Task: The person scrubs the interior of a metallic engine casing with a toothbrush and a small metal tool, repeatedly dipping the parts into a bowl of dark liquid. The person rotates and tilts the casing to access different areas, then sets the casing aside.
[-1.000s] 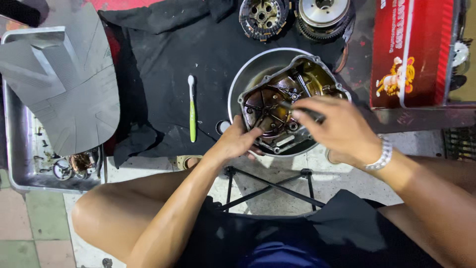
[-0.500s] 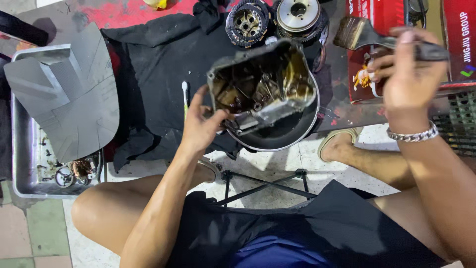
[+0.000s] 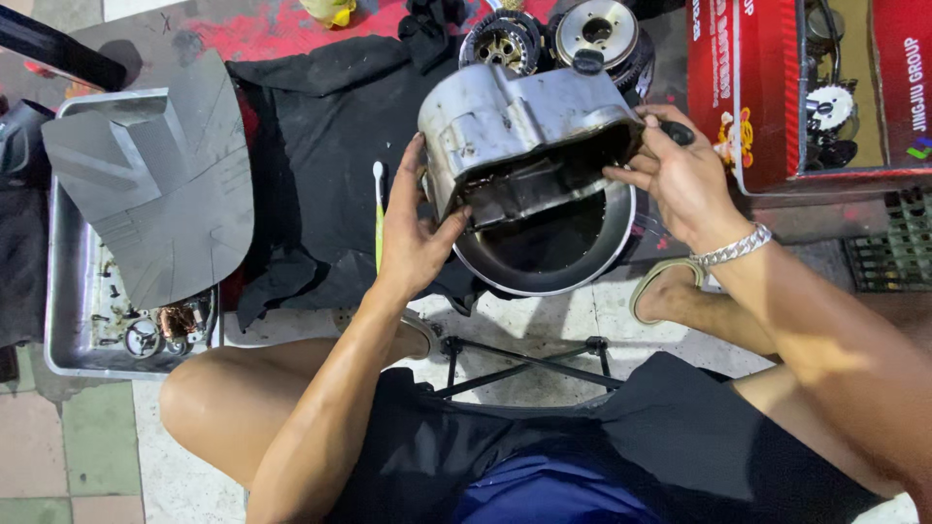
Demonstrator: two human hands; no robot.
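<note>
- Hands are gripping a grey metal engine cover [image 3: 519,136], tilted on edge above the round steel basin [image 3: 544,262].
- Left hand [image 3: 413,233] is clasping the cover's lower left rim, thumb hooking inside the oily cavity.
- Right hand [image 3: 680,175] is closing on the cover's right edge, also pinching a dark brush handle [image 3: 677,131].
- Cover is looking heavy, rigid and oil-slick; its thick outer rim seems the safest hold.
- Green toothbrush [image 3: 379,218] is lying on black cloth [image 3: 311,146] just left of the basin.
</note>
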